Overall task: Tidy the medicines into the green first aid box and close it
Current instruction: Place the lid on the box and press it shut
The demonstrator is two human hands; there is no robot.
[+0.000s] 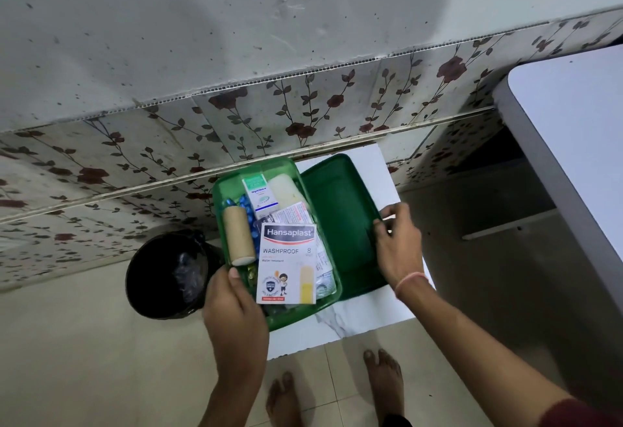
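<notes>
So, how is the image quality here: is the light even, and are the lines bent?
Head view: dim, soft light; the black bin is nearly featureless. Wide-angle distortion curves the floral tile border. The Hansaplast box print is sharp; the right hand on the green lid is slightly blurred.

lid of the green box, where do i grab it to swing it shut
Grip the lid by its free right edge, coming from the right, where the right hand already pinches it. It lies flat and open, joined to the box along its left side, so the right edge gives most leverage.
</notes>
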